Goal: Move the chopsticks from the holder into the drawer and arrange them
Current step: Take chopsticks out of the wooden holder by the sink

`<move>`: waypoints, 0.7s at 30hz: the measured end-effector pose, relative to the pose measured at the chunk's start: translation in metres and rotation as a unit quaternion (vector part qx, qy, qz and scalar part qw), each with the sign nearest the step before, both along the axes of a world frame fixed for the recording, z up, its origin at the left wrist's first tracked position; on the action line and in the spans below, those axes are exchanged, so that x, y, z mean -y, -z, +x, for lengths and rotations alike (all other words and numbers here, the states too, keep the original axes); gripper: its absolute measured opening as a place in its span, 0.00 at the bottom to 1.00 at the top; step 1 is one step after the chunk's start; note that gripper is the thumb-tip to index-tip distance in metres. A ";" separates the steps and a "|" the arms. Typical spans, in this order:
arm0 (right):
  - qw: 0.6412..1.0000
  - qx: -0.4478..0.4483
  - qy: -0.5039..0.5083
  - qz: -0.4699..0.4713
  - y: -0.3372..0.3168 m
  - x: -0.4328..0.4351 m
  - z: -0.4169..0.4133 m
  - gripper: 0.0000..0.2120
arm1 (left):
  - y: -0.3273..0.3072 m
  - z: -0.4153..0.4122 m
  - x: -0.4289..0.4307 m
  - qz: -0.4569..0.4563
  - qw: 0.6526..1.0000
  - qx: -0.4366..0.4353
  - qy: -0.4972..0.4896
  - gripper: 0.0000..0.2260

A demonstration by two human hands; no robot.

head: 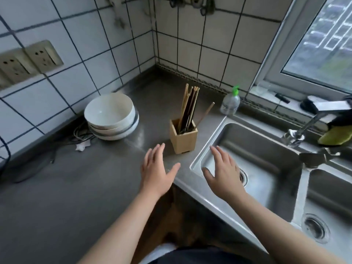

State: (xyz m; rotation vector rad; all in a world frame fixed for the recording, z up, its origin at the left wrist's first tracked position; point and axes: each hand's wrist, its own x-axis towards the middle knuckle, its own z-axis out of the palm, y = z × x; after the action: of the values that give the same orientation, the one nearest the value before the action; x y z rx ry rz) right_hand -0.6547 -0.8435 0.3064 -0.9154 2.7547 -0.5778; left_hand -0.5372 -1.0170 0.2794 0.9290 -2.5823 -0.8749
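Note:
A square wooden holder (183,139) stands on the grey steel counter, close to the sink's left rim. Several chopsticks (188,106), light and dark, stick up out of it, and one leans off to the right. My left hand (157,171) hovers flat just in front and left of the holder, fingers spread, holding nothing. My right hand (224,172) hovers over the sink's left edge, right of the holder, also spread and empty. No drawer is visible; the counter's front edge hides what lies below.
Stacked white bowls (112,116) sit left of the holder, with cables behind them. A double steel sink (209,147) fills the right side, with a tap (302,128) above it. A soap bottle (230,101) stands by the window.

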 end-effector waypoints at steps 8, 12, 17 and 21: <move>0.987 0.096 0.082 -0.100 -0.008 0.068 -0.063 0.39 | -0.005 -0.106 0.053 0.037 0.997 -0.015 0.068 0.48; 0.971 0.135 0.136 -0.143 -0.014 0.100 -0.096 0.40 | -0.002 -0.155 0.075 0.057 0.995 -0.020 0.080 0.42; 0.941 0.211 0.159 -0.211 -0.020 0.127 -0.114 0.34 | 0.008 -0.178 0.101 0.197 0.973 -0.101 0.060 0.32; 0.896 0.279 0.181 -0.293 -0.022 0.151 -0.134 0.34 | 0.012 -0.199 0.115 0.322 0.934 -0.105 0.116 0.20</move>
State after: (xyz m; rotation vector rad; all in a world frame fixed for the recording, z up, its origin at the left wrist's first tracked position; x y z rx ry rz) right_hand -0.7884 -0.9946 0.3285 -0.2228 2.2304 -1.5217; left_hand -0.7367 -1.1322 0.2676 0.6162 -2.2658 -1.8462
